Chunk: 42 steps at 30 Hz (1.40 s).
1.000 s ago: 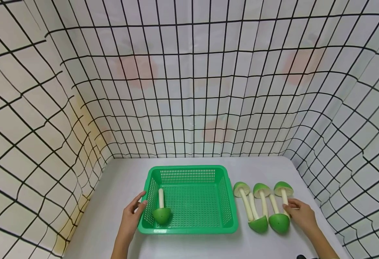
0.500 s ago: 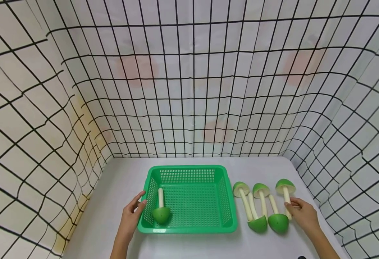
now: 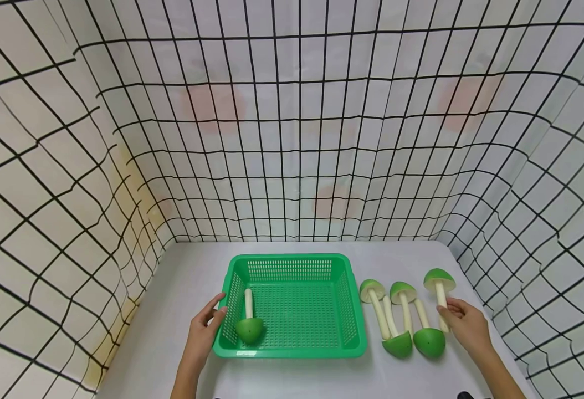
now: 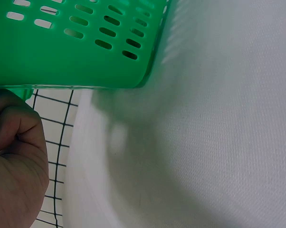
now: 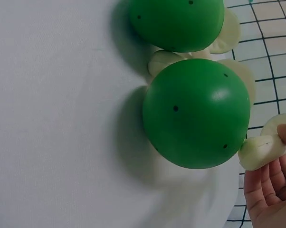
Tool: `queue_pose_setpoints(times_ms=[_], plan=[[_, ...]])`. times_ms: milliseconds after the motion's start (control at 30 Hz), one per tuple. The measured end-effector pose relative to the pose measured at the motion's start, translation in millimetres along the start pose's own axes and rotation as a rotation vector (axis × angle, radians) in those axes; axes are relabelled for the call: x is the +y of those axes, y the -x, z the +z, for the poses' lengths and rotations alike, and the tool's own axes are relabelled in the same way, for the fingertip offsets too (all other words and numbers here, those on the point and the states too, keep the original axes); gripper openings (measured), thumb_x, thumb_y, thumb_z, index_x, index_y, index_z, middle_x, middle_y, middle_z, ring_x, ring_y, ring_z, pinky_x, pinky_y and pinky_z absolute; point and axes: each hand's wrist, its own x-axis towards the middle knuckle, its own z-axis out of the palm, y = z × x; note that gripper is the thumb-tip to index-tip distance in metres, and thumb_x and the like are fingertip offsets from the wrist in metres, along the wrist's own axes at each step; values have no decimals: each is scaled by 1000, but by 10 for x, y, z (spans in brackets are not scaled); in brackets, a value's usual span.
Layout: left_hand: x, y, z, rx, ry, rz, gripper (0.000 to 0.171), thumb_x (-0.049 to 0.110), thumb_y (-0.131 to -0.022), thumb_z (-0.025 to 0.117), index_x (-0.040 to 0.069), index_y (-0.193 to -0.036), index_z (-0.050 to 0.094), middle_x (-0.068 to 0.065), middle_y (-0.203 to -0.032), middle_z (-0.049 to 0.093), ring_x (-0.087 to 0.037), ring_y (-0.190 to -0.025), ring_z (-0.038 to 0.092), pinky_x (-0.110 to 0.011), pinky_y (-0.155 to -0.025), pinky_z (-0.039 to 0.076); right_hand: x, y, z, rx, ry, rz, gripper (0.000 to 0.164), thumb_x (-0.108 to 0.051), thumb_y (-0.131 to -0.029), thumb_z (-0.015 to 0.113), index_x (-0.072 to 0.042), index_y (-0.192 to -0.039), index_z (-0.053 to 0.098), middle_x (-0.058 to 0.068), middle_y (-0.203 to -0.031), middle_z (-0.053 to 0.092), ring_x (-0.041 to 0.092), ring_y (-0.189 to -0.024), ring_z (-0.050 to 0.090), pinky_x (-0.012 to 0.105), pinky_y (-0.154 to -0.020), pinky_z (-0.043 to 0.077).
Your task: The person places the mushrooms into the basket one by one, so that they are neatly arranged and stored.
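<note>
On the right of the head view, my right hand point(image 3: 464, 324) pinches the white stem of a toy mushroom point(image 3: 439, 282), between thumb and fingers. Its green cap points away from me. In the right wrist view the stem's end point(image 5: 261, 152) shows between thumb and fingers, close beside another mushroom's green cap point(image 5: 197, 114). My left hand point(image 3: 204, 327) holds the left rim of a green plastic basket point(image 3: 292, 353); the left wrist view shows its fingers point(image 4: 22, 126) curled at the rim. Inside the basket, at the left, lies one mushroom point(image 3: 249, 330) with its cap towards me.
Several more mushrooms point(image 3: 398, 344) lie in a row between the basket and my right hand, caps alternating near and far. The white table point(image 3: 292, 379) is bounded by white walls with black netting point(image 3: 297, 166) at the back and both sides.
My right hand has drawn its mushroom slightly away from the row, and its cap has shifted farther back. The left hand and the basket stay in place.
</note>
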Motion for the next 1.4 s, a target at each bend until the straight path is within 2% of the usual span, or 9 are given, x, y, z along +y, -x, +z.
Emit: queue_pose_setpoints(times_ms=[267,533,733,1067,1400], plan=[[-1,-20,8,-12,7,-9,46,37,-105,62,31,-150,53,-17,-108,58,-17,-72,59,-25,-59,53,-82,42,14,-17,-23,-1,56,-36,-102,65,4,-140,58,18,-121,67,-10,-79,52,16,-65,52],[-18,-7,5,-4,14,10,45,36,-105,62,30,-148,55,-17,-104,58,-17,-69,59,-26,-57,53,-220,68,4,-26,-40,-47,58,-40,-102,65,3,-139,58,17,-121,68,-12,-81,51,15,-67,51],[-15,9,4,-4,29,15,48,45,-101,65,34,-146,56,-14,-103,58,-14,-67,56,-25,-57,52,-352,102,29,-60,-75,-48,57,-40,-103,63,3,-140,56,17,-123,65,-10,-83,53,15,-69,52],[-19,10,6,-9,26,-2,44,41,-103,63,36,-146,56,-16,-106,59,-14,-71,58,-26,-59,54,-464,130,109,-120,-136,-56,61,-42,-103,63,2,-144,52,16,-124,63,-4,-88,56,17,-72,54],[-28,19,24,2,31,37,48,42,-103,63,28,-149,55,-13,-102,58,-14,-69,59,-26,-57,54,-612,185,241,-137,-197,-83,52,-33,-102,67,2,-139,56,13,-117,65,-3,-87,58,18,-72,55]])
